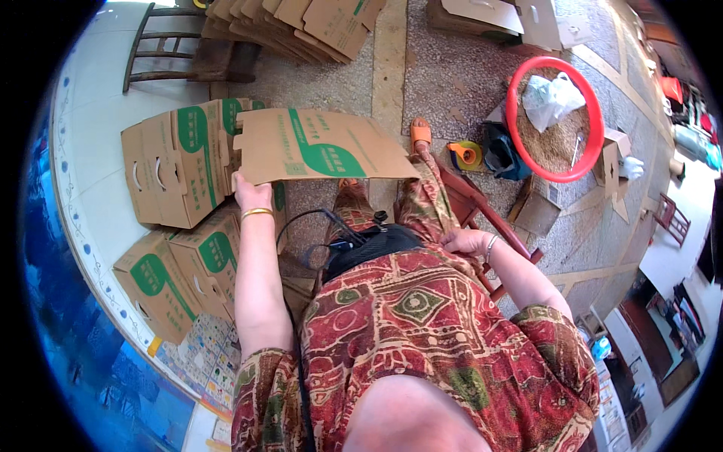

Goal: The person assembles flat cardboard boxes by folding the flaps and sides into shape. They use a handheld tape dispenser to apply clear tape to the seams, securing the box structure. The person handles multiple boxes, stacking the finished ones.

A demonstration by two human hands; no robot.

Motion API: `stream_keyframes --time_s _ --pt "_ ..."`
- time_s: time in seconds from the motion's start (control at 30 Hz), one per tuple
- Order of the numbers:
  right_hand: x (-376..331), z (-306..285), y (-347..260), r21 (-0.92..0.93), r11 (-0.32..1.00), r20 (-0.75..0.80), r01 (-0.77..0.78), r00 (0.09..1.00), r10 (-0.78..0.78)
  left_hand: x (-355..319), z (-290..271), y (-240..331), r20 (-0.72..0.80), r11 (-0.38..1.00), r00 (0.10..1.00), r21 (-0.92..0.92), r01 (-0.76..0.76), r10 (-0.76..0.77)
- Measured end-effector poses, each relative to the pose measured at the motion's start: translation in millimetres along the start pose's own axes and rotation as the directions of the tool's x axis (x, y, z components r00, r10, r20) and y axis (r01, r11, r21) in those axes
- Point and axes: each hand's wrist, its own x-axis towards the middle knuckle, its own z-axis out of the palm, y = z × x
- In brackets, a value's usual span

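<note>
My left hand [252, 194] grips the near left edge of a brown cardboard carton [256, 147] with green printing. The carton looks flattened and is held out in front of my legs, its right end reaching over one knee. My right hand [467, 242] rests on the thigh of my patterned trousers [431, 200], with nothing visible in it. A dark red wooden chair or stool [493, 215] stands close beside that hand. Beneath the carton, my other leg is partly hidden.
Formed cartons [162, 184] stand stacked along the left wall. Flattened cartons [301, 26] lie farther ahead near a wooden chair [218, 60]. On the right, a red-rimmed tub [599, 143] holds brown grain-like material and a white plastic bag [550, 102]. A tape dispenser [467, 154] sits near my foot.
</note>
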Motion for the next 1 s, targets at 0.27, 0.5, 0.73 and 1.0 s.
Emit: stream_keyframes --time_s 0.27,0.5,0.73,1.0 --pt "-10 5 7 -0.087 0.991 -0.025 -0.106 0.994 0.104 -14 -39 -23 -0.097 0.993 0.988 -0.014 0.118 -0.119" --pt "-35 9 -16 -0.321 0.926 0.089 -0.199 0.967 0.239 -25 -55 -36 -0.137 0.989 0.986 -0.126 0.077 -0.094" --pt "-61 12 -45 -0.589 0.780 0.150 -0.210 0.920 0.362 -35 -78 -35 -0.195 0.970 0.971 -0.225 0.096 -0.141" --pt "-59 -1 -108 -0.790 0.559 -0.352 -0.254 0.933 -0.073 -64 -96 -36 -0.250 0.952 0.951 -0.286 0.109 -0.184"
